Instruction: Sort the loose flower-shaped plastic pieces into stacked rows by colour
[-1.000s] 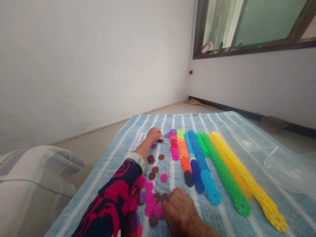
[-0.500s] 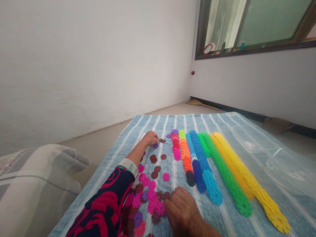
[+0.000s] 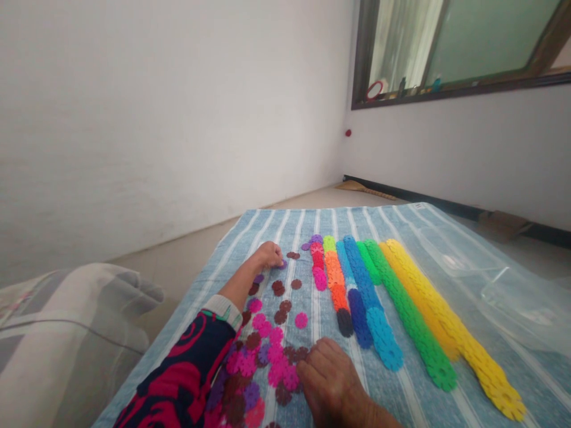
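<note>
My left hand (image 3: 269, 255) reaches to the far left of the striped cloth, fingers pinched at the edge of a purple flower-shaped disc (image 3: 284, 264). Just beyond its fingertips lie two brown discs (image 3: 293, 255). Curled closed, my right hand (image 3: 332, 380) rests at the near side, its fingertips hidden. Beside it spreads a loose heap of pink discs (image 3: 277, 362), mixed with brown and purple ones. Between the hands are more brown discs (image 3: 278, 288) and a lone pink disc (image 3: 301, 320).
Overlapping discs form colour rows to the right: a yellow row (image 3: 459, 339), a green row (image 3: 408, 315), a blue row (image 3: 361, 273), an orange row (image 3: 334, 270) and a short red row (image 3: 317, 255). A clear plastic box (image 3: 513, 285) stands at the right. Draped fabric (image 3: 75, 339) sits left.
My left hand has drawn slightly nearer and left, from beside the brown discs to the purple disc. My right hand stays nearly still.
</note>
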The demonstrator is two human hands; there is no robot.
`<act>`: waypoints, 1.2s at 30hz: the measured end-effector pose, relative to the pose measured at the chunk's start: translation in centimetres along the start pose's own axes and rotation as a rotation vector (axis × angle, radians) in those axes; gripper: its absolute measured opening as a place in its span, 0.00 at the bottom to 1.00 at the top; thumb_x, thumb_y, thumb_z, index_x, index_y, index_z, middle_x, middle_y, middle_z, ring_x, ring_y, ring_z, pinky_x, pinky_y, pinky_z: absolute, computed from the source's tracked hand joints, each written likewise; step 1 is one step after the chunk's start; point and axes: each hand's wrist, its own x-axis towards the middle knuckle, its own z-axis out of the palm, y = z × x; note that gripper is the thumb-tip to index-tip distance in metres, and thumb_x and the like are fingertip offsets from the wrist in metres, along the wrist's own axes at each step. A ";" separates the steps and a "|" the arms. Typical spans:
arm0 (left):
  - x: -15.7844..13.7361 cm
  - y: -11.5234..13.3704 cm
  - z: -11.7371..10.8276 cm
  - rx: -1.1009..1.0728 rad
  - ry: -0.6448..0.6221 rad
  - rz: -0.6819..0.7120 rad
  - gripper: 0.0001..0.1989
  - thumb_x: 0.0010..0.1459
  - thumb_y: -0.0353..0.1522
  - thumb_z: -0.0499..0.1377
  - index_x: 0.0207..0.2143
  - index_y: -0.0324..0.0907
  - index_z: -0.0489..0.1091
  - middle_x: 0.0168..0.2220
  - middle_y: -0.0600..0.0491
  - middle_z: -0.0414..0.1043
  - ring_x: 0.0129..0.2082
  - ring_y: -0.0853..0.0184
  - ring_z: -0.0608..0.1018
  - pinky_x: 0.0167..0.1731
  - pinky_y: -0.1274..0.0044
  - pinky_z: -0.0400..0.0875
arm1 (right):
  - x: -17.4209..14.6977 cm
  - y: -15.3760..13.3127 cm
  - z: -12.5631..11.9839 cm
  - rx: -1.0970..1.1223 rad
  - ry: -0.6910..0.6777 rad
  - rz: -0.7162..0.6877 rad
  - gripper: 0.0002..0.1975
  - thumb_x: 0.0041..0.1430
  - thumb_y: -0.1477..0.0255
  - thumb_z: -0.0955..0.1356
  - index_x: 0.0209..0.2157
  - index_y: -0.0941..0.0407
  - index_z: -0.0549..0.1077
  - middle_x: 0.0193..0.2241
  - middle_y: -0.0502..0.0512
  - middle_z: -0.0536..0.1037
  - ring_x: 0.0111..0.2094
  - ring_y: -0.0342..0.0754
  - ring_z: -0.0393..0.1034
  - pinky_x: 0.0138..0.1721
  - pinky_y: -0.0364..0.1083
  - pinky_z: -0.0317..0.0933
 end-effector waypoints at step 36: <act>4.5 5.1 4.5 -0.204 0.233 0.006 0.09 0.45 0.24 0.63 0.32 0.36 0.79 0.23 0.53 0.75 0.19 0.73 0.72 0.19 0.83 0.63 | -0.5 0.4 0.3 0.000 -0.018 -0.010 0.13 0.61 0.82 0.58 0.25 0.55 0.63 0.21 0.50 0.65 0.23 0.45 0.57 0.28 0.47 0.49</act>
